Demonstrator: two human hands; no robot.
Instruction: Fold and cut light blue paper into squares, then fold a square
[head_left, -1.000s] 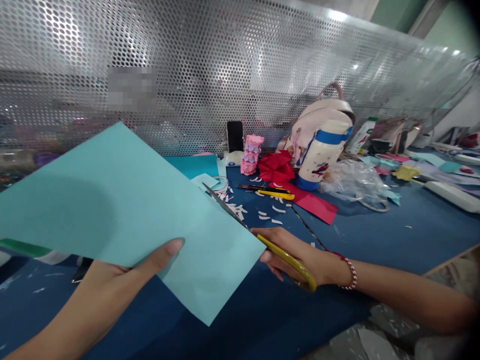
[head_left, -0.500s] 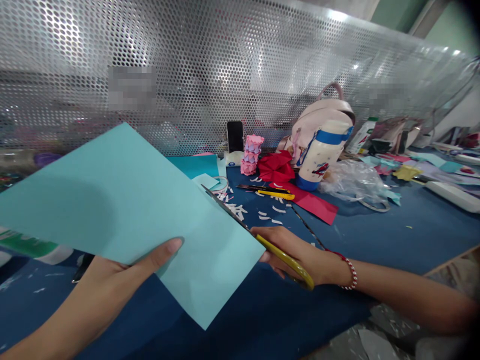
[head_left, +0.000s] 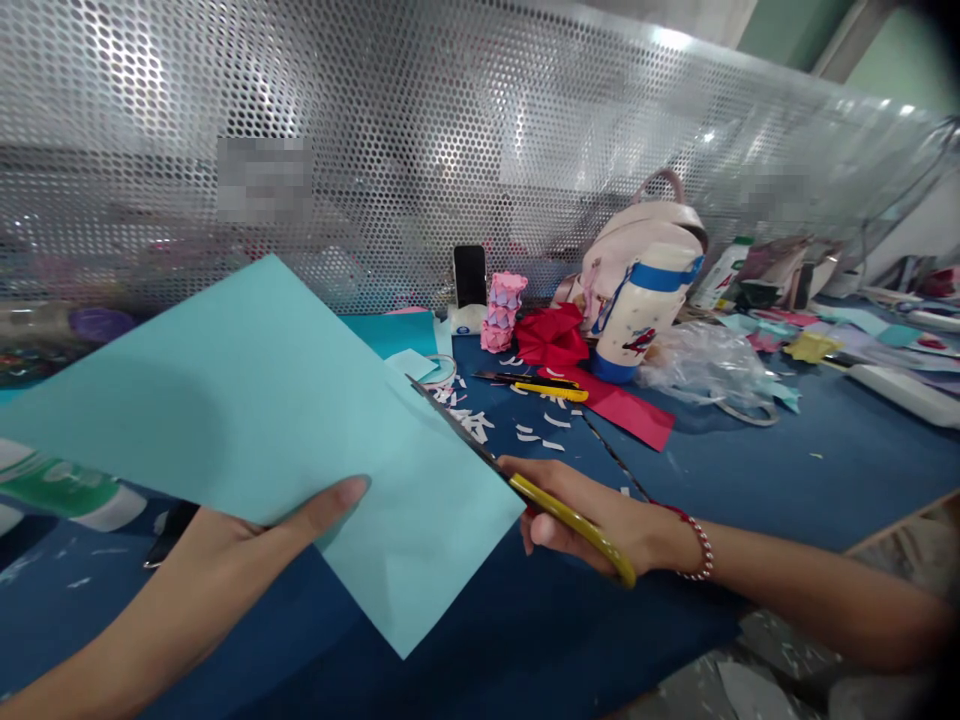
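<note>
Left hand: thumb uppermost, pinching blue paper
Right hand: gripping scissors at paper's edge
Paper: far corner shifted right

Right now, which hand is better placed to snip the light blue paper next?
Probably the right hand: it holds the yellow-handled scissors, with a blade along an edge of the light blue paper. The left hand holds the paper.

Sheet left of scissors; backpack behind bottle, phone to left, plastic bag to right
</note>
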